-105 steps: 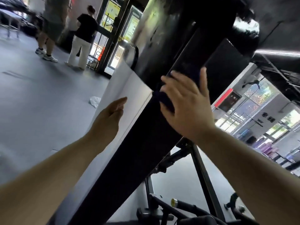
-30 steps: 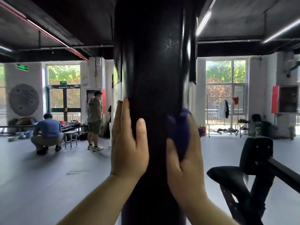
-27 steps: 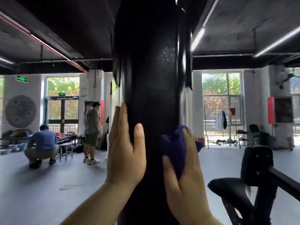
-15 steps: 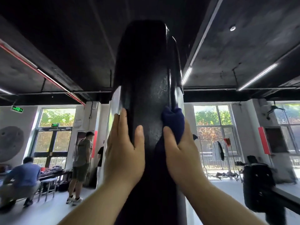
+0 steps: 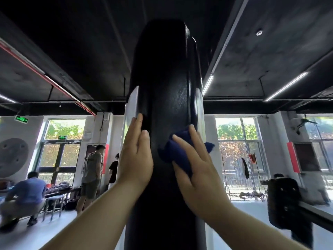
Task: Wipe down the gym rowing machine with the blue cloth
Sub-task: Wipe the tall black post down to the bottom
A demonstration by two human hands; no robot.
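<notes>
A tall black upright panel of the rowing machine (image 5: 162, 83) fills the middle of the view, standing straight up in front of me. My right hand (image 5: 196, 170) presses the dark blue cloth (image 5: 173, 150) flat against the panel's right side, fingers spread over it; a corner of the cloth sticks out to the right. My left hand (image 5: 136, 156) lies flat on the panel's left edge, fingers together and pointing up, holding nothing.
A black padded machine part (image 5: 282, 201) on an arm juts in at the lower right. Three people are at the left: one crouching (image 5: 25, 197), one standing (image 5: 91, 174), one behind (image 5: 113, 168). A clothes rack (image 5: 243, 166) stands by the right windows.
The view has tilted upward and now shows the panel's top. My right hand with the cloth has slid down a little on the panel's right side. My left hand stays flat on the left edge.
</notes>
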